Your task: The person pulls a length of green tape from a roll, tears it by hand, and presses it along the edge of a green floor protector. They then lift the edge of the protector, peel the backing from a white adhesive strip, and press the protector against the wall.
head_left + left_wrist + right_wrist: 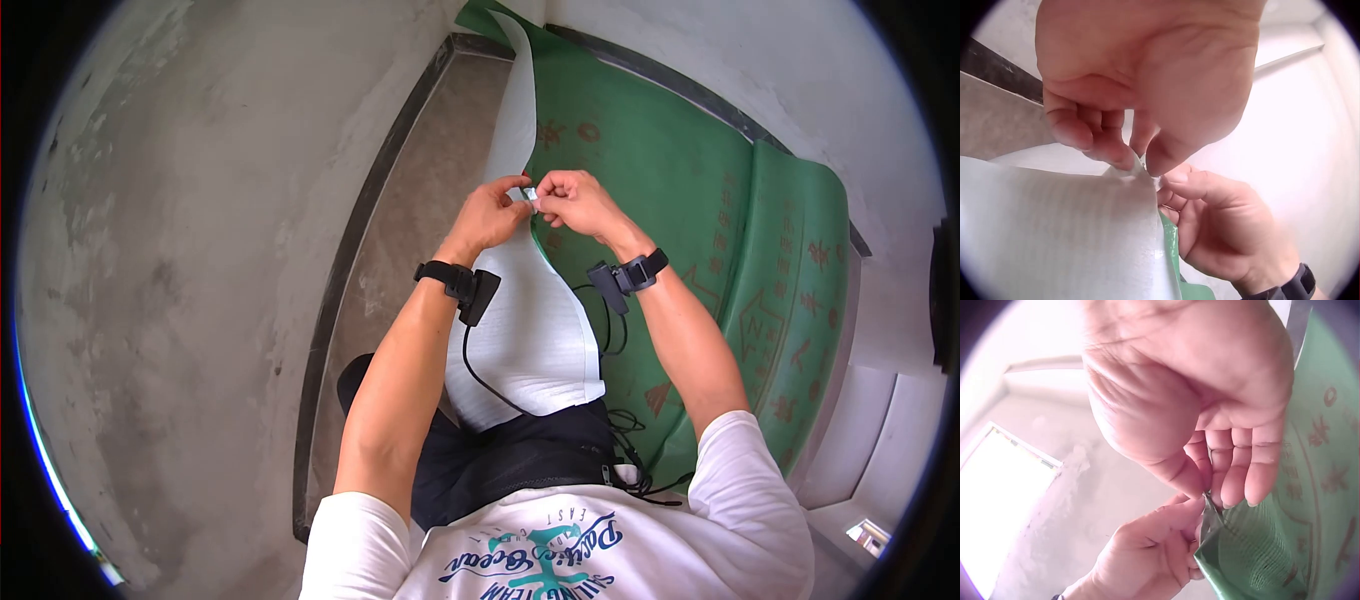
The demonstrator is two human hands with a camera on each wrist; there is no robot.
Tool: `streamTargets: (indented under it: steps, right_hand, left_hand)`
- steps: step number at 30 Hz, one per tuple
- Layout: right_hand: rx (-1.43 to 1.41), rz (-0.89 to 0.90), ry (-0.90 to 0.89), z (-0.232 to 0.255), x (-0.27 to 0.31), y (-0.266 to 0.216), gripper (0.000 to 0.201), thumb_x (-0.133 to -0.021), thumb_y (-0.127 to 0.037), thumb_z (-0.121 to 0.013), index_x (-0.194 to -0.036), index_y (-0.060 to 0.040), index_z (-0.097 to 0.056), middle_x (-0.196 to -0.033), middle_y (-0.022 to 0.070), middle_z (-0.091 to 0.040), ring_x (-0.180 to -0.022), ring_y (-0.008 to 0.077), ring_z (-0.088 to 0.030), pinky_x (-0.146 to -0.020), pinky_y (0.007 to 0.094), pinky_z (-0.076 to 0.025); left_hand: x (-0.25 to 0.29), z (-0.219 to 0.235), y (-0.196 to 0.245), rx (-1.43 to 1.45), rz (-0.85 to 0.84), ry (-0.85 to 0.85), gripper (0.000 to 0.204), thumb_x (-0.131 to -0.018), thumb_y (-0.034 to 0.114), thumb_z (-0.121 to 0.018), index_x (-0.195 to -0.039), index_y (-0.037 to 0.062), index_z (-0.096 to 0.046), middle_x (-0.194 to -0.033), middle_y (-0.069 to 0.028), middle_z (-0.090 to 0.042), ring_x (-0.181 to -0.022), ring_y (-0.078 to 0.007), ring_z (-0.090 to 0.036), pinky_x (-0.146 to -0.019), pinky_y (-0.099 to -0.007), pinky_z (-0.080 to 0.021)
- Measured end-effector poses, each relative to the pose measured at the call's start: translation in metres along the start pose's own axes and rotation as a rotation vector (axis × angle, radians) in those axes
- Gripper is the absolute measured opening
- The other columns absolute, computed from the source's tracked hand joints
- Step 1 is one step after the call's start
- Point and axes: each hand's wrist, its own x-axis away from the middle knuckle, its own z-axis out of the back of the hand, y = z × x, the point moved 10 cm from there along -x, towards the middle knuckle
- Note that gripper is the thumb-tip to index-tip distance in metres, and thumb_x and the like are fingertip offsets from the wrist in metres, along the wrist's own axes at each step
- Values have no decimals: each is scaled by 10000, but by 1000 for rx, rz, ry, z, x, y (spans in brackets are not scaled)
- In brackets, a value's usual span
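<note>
A floor protection sheet, green with red-brown print on its face [640,130] and ribbed white on its underside [525,340], is folded back along one edge. My left hand [487,216] pinches that edge between thumb and fingers. Right beside it, my right hand [582,206] pinches the same edge, fingertips almost meeting the left ones. A small shiny whitish bit [531,194] shows between the fingertips; what it is stays unclear. In the right wrist view the green side [1254,550] hangs below the right hand's fingers, crumpled near the pinch.
A bare grey floor strip [400,170] lies left of the sheet, bordered by dark skirting [352,220] and a grey plaster wall [200,250]. Another green length [795,300] overlaps at the right. Black cables [625,425] lie by the person's waist.
</note>
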Motion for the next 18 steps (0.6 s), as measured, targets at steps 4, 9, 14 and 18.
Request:
streamTargets:
  steps: [4, 9, 14, 18]
  right_hand:
    - [52, 42, -39, -3, 10, -13, 129, -874, -145, -679, -871, -19, -654, -746, 10, -648, -678, 86, -607, -608, 253, -514]
    - [-4, 64, -46, -4, 10, -13, 118, -880, -137, -676, -877, -20, -656, -751, 5, -643, -687, 83, -605, -633, 250, -528]
    - [19, 74, 17, 3, 8, -13, 136, -874, -134, -677, -857, 0, -665, -719, 13, -645, -656, 83, -607, -598, 249, -512]
    - [133, 67, 39, 4, 3, -9, 143, -821, -134, -674, -801, 7, -660, -656, 30, -630, -605, 103, -602, -565, 264, -489]
  left_hand:
    - [0, -8, 2, 104, 108, -216, 385, -881, 187, -631, -1245, 61, -625, -671, -17, -612, -585, -96, -550, -554, -265, -428]
    - [-1, -10, 5, 72, 135, -340, 243, -901, 188, -625, -1091, 38, -645, -667, -13, -612, -539, -95, -540, -516, -264, -427]
    - [-3, -2, 4, 153, 78, -250, 165, -919, 180, -652, -871, 22, -648, -662, -9, -613, -552, -98, -559, -525, -268, -448]
    - [1, 2, 8, 38, 58, -214, 175, -907, 169, -660, -847, 6, -646, -669, -14, -619, -566, -99, -572, -532, -275, -457]
